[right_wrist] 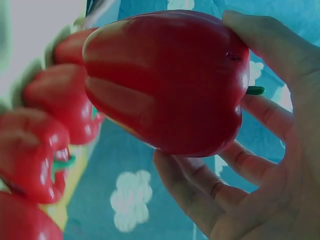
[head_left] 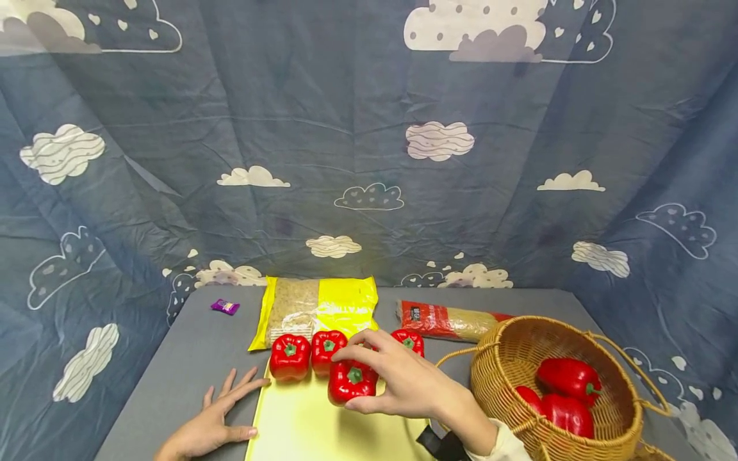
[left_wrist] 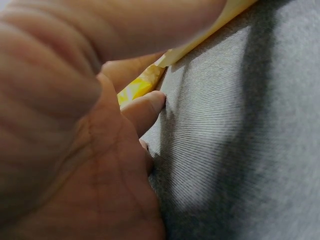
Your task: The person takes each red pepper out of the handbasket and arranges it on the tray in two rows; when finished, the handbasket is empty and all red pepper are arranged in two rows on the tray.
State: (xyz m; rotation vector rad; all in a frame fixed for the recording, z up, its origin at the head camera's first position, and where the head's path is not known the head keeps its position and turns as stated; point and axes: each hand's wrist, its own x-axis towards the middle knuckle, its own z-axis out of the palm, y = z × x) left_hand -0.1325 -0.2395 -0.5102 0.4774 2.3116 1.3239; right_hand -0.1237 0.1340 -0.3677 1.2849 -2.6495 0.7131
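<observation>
With twelve o'clock at the cloud-printed curtain (head_left: 259, 224) and the pale yellow tray (head_left: 300, 422) as the dial, the person's left hand (head_left: 210, 416) is resting at nine on the grey worktop (head_left: 161, 384), its grip spread by the smooth tray's edge. A shiny purple sweet (head_left: 225, 307) is lying between ten and eleven. Two blocky peppers (head_left: 289, 357) are standing towards eleven, below a crinkled yellow packet (head_left: 346, 307). Just twelve-ward of centre, the right hand (head_left: 409, 378) is holding a red pepper (head_left: 353, 383), its grip pinching the sides between thumb and fingers. That pepper is looking light, stiff and rather slippery under its gloss; the broad shoulders are seeming the surest hold, the thin green stem a poor one. Another pepper (head_left: 407, 342) is peeking out between one and two, a red-ended packet (head_left: 438, 320) lying beyond. Towards three, a round woven basket (head_left: 487, 378) is cradling three glossy red peppers (head_left: 567, 376).
</observation>
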